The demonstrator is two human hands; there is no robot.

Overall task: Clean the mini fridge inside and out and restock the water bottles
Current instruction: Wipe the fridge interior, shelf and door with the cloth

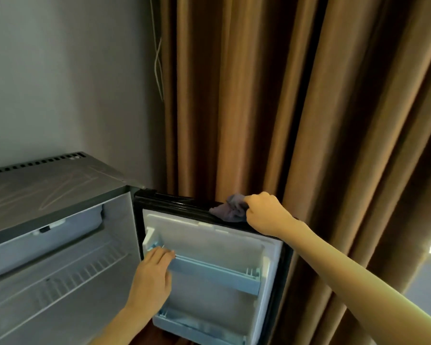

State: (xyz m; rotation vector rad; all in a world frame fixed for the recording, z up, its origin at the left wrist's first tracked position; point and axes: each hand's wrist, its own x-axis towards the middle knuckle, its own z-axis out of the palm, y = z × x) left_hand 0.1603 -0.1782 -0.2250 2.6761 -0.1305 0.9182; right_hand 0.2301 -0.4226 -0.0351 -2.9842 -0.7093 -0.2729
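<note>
1. Right hand [264,212]: fingers curled tight round a bunched grey cloth [230,210], pressing it down on the top edge of the open door [179,201], towards the edge's outer end, away from the hinge.
2. Left hand [152,275]: fingers fairly straight and laid over the hinge-side end of the upper door shelf [214,272]. It holds nothing and appears to steady the door.
3. Door, inner face: pale liner with a dark seal round it. The upper shelf and the lower door shelf [197,324] both carry nothing.
4. Mini fridge [47,195]: stands at the wall with its door swung wide to the right. The grey top shows pale streaks, and I cannot tell whether they are smears or scratches. Inside are a wire shelf [60,277] and a small compartment flap [60,235] above it. No contents are visible.
5. Water bottles: none in view, either in the cabinet, on the door shelves or on the fridge top.
6. Surroundings: brown curtain [309,95] right behind the door, grey wall [60,70] behind the fridge, and a thin white cord [158,63] hanging where the two meet.
7. Progress, as judged: the fridge is emptied and wiping is under way at the door's rim. What has been wiped so far cannot be read from here. Restocking has not begun.
</note>
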